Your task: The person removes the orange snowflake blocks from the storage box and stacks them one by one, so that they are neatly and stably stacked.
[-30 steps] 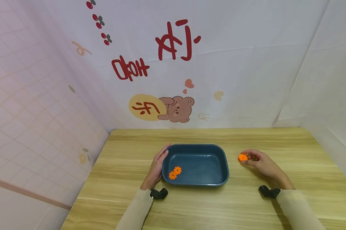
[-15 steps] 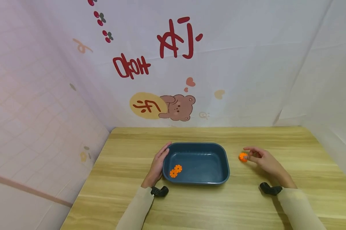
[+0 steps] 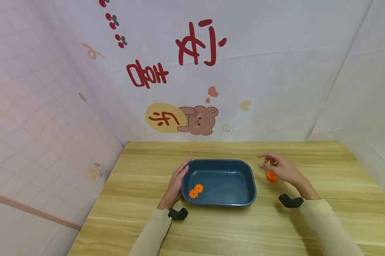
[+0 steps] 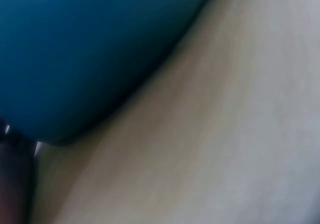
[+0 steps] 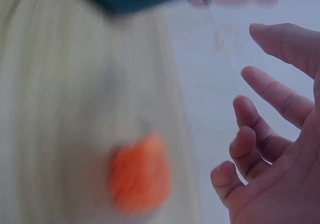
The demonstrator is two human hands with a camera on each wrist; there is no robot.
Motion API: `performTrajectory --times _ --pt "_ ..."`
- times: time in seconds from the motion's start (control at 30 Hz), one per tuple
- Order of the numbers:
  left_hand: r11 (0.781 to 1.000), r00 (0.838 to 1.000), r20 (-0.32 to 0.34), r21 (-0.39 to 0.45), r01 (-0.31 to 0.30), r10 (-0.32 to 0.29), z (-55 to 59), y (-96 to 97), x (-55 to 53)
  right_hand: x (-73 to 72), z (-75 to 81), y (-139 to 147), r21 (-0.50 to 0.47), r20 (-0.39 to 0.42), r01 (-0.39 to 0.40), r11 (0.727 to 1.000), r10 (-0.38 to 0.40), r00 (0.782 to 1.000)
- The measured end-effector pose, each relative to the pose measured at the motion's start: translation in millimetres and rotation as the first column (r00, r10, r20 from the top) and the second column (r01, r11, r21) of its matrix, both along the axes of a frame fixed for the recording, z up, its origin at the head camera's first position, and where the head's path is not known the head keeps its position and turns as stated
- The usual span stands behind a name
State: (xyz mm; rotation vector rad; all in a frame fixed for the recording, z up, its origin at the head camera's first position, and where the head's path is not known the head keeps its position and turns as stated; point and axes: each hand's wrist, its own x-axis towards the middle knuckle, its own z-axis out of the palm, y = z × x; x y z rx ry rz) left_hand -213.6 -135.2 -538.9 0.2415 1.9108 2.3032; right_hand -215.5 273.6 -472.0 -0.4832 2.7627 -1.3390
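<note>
My left hand rests along the left side of a dark blue rectangular tray, its straight fingers against the rim. Two orange notched discs, like snowflake building pieces, lie overlapping in the tray's near left corner. The tray's outer wall fills the upper left of the left wrist view. My right hand hovers right of the tray, fingers spread loosely around nothing. Below it on the table sits a small stack of orange discs, blurred in the right wrist view as an orange clump.
The wood-grain table reaches back to a white wall sheet printed with a bear and red characters. Another sheet borders the table on the left. A black wrist device sits at the right cuff.
My right fingers, earlier at the orange stack, have come off it. That hand has moved left and away from me, toward the tray; the stack stays, and my left hand keeps its place.
</note>
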Motion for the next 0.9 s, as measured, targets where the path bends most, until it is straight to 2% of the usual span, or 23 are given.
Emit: performTrajectory --times 0.1,0.23,0.43,0.57,0.7,0.9 --pt "1.0 1.0 0.001 -0.001 -0.003 0.003 1.0 0.0 0.4 -9.3 7.4 -19 -0.01 -0.031 -0.073 0.997 0.072 0.997" --pt "1.0 1.0 0.003 0.007 -0.001 0.001 1.6 0.1 0.3 -17.7 20.2 -45 -0.044 -0.038 -0.194 0.98 0.192 0.981" --pt "1.0 1.0 0.008 0.014 0.009 -0.009 1.2 -0.7 0.7 -25.6 31.6 -84 -0.075 0.006 -0.35 0.934 0.351 0.936" --pt "1.0 1.0 0.008 0.015 0.015 -0.015 0.4 -1.5 0.3 -28.3 37.7 -111 -0.06 0.043 -0.444 0.894 0.447 0.893" --pt "1.0 1.0 0.01 0.019 0.018 -0.018 -0.1 -1.7 -0.2 -29.9 37.7 -135 -0.059 0.094 -0.511 0.857 0.515 0.852" --pt "1.0 0.999 0.026 0.014 0.02 -0.02 -0.5 -1.8 -0.8 -31.7 24.0 -163 -0.065 0.159 -0.56 0.826 0.562 0.812"
